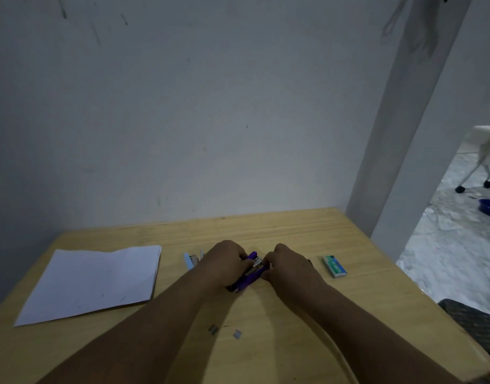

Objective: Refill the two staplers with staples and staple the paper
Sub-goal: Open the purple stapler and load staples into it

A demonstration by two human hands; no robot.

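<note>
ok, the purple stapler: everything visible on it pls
The purple stapler looks like glossy plastic with a metal staple channel showing along its middle, so it seems to be open. It lies diagonally on the wooden table, near end toward the person. The left hand grips its left side; the right hand pinches near the far end. Much of it is hidden by fingers.

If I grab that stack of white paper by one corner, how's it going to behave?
The paper will probably flop and sag, since it looks like thin loose sheets with a crease already across them. Nothing visible binds the sheets, so they would likely fan apart or slide off each other. It lies flat on the smooth wooden table, so a push should slide it easily.
</note>
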